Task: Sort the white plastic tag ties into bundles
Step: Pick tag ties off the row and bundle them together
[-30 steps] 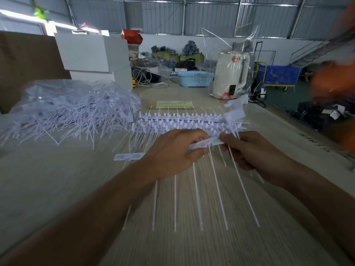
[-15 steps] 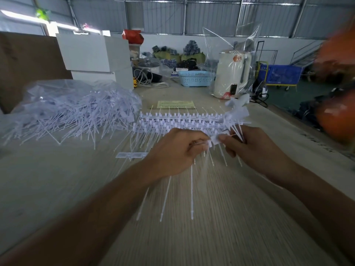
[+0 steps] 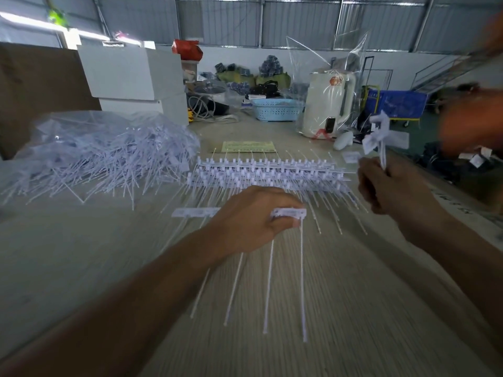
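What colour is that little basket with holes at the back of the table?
Light blue. The basket shows best in the head view, beside the white kettle.

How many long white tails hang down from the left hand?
4, side by side below the left hand: at and. The hand may hide more.

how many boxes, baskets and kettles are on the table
white boxes: 2, stacked
blue basket: 1
white kettle: 1
total: 4
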Available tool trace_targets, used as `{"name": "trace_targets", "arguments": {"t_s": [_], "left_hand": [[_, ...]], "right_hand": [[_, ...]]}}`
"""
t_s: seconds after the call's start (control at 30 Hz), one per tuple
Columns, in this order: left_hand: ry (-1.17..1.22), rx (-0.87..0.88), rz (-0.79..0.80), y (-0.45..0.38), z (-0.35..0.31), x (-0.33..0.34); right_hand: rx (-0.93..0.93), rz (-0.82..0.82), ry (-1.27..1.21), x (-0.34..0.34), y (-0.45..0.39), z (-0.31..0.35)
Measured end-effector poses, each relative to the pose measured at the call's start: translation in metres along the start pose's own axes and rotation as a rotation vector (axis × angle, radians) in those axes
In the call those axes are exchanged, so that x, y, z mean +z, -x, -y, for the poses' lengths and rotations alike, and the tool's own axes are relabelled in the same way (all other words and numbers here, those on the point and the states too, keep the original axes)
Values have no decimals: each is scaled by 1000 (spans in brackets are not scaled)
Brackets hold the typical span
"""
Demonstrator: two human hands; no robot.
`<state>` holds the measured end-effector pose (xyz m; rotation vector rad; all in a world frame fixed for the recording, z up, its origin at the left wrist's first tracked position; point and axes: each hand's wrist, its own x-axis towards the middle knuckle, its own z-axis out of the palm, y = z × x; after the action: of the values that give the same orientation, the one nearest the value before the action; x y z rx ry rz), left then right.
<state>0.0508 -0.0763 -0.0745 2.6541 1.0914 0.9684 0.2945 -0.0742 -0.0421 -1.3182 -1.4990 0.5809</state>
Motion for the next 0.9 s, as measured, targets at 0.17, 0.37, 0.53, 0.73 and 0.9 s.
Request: {"name": "trace_targets", "arguments": {"t_s": [0.17, 0.37, 0.53, 0.73, 0.9], "left_hand": [[54, -21, -128, 0, -4, 0], [98, -67, -100, -3, -4, 3], [94, -73, -100, -4, -9, 3], [164, -98, -88, -1, -6, -3], [82, -95, -31, 0, 2, -8]], "right_hand": [[23, 186, -26, 19, 15, 2], [129, 315, -113, 32, 23, 8], [225, 405, -188, 34, 26, 10], [209, 399, -221, 35, 25, 9], [280, 390, -291, 33, 22, 7]]}}
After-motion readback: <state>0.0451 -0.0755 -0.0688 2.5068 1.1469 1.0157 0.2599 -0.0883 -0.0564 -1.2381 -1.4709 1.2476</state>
